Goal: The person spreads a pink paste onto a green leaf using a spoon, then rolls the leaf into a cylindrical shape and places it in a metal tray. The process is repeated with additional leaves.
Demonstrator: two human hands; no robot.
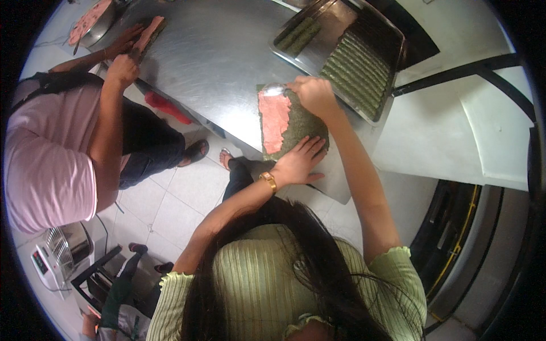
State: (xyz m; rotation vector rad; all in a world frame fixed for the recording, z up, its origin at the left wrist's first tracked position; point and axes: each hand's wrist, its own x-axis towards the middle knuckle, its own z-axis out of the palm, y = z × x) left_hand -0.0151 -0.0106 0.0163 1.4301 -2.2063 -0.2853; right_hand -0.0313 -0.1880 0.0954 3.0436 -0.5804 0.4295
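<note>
A dark green seaweed sheet point(305, 123) lies on the steel table before me, its left part covered with a pink paste point(274, 121). My right hand point(315, 94) grips a metal spoon point(275, 90), whose bowl rests at the top end of the paste. Flat on the near part of the sheet lies my left hand point(299, 162), fingers spread, with a gold watch on the wrist. Just beyond my right hand stands a metal tray point(298, 64) holding a row of slim green seaweed rolls point(356, 74), with a few more rolls point(298, 36) at its left end.
Across the steel table point(200, 55), a co-worker's hands point(123, 68) work at another paste-covered seaweed strip point(150, 35). A metal bowl of pink paste point(91, 23) stands at the far left. Another person point(123, 315) is at the lower left, near a white appliance point(49, 262). A black metal frame point(456, 70) is at right.
</note>
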